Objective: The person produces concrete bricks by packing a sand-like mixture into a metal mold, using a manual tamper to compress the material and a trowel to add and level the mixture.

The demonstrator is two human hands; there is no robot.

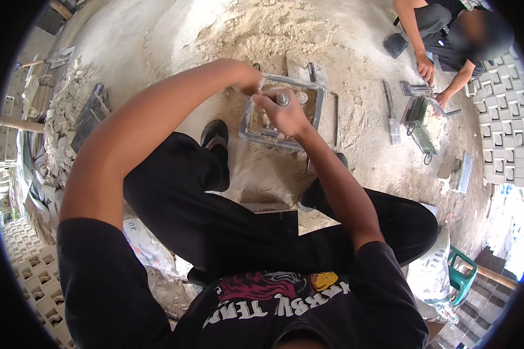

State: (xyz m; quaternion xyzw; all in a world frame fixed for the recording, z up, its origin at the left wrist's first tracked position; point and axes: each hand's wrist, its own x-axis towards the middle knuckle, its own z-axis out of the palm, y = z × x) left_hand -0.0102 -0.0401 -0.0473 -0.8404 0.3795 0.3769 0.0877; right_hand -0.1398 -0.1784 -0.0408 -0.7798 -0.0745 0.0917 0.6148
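Grey steel forms the square mould frame we find on the sandy ground, just ahead of the black shoes. We judge the press sound only if both hands bear down evenly. Right hand is closed fist-tight round a metal handle. Left hand curls shut at the frame's upper rim; what it grips we cannot tell.

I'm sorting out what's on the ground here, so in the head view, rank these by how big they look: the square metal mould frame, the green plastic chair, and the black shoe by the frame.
1. Square metal mould frame.
2 and 3. Green plastic chair and black shoe: unsure, since the chair is partly hidden at the picture's bent rim.
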